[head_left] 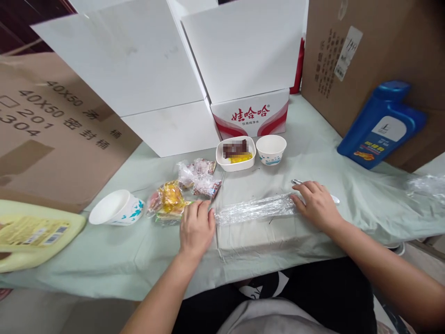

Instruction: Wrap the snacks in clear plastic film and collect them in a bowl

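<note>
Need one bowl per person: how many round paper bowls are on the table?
2. The left bowl lies tilted near the yellow jug; the right bowl stands beside the food dish. Others may be hidden behind the boxes.

A makeshift worktop in what looks like a storeroom or a packing corner of a home. The table is draped in a pale green cloth (313, 148). Along its far edge stand white cartons (139, 69) and a red-and-white drinking-water carton (250, 116), with brown cardboard boxes (52, 139) at the far corners. A blue jug (382, 123) leans at the right edge and a yellow jug (31, 234) lies at the left, with paper bowls (271, 149) and wrapped snacks (170, 199) between them.
</note>
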The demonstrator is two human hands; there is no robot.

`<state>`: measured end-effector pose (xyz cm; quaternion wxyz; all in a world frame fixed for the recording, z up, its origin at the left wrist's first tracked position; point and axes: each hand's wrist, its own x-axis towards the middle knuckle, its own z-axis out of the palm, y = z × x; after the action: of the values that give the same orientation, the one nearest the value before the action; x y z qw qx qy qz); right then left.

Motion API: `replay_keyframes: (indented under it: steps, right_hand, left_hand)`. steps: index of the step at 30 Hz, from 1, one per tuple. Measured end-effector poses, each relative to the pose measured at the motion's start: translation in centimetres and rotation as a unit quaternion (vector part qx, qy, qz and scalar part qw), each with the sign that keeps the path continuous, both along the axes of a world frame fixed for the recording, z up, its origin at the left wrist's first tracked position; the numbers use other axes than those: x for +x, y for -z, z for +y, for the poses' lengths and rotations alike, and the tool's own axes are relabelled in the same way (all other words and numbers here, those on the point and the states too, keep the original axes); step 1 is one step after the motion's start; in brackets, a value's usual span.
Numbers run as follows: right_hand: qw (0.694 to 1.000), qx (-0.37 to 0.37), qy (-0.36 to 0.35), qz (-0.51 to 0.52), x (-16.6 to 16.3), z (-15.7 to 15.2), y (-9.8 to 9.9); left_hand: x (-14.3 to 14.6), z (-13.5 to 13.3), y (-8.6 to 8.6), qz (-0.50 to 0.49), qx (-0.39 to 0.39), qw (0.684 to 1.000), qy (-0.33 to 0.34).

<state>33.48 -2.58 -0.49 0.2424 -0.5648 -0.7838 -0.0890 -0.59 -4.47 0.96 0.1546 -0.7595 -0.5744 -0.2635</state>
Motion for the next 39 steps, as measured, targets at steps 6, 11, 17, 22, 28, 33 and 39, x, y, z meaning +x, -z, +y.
replay_keyframes:
  steps: [6, 11, 17, 22, 28, 33, 39]
  right_hand:
    - [0.971, -0.044, -0.227, -0.062, -4.0, -1.6, 0.6]
    - [0.969, -0.109, -0.197, -0.105, -1.6, -2.4, 2.6]
    - [0.981, -0.047, -0.171, -0.072, 3.7, -7.4, 3.1]
    - [0.989, 0.030, -0.135, 0.045, 5.1, -11.3, 2.4]
    - [0.938, -0.071, -0.304, 0.150, 3.8, -11.2, -3.7]
    - [0.900, -0.236, -0.304, 0.204, 0.9, -3.9, -7.6]
    - [0.897, -0.366, -0.195, 0.154, -3.6, 6.9, -4.8]
  left_hand:
    - [4.3, -1.7, 1.5, 0.087, -0.163, 0.967, 0.177]
    - [3.9, -1.8, 3.7, 0.131, -0.222, 0.958, 0.125]
    - [6.1, -3.9, 2.2, 0.089, -0.182, 0.972, 0.120]
    - [9.2, -3.5, 2.3, 0.084, -0.207, 0.939, 0.261]
    - [8.4, -0.6, 2.0, 0.073, -0.262, 0.881, 0.386]
    - [7.3, 0.0, 1.8, 0.064, -0.279, 0.850, 0.443]
    - [7.2, -0.2, 1.6, 0.060, -0.259, 0.855, 0.446]
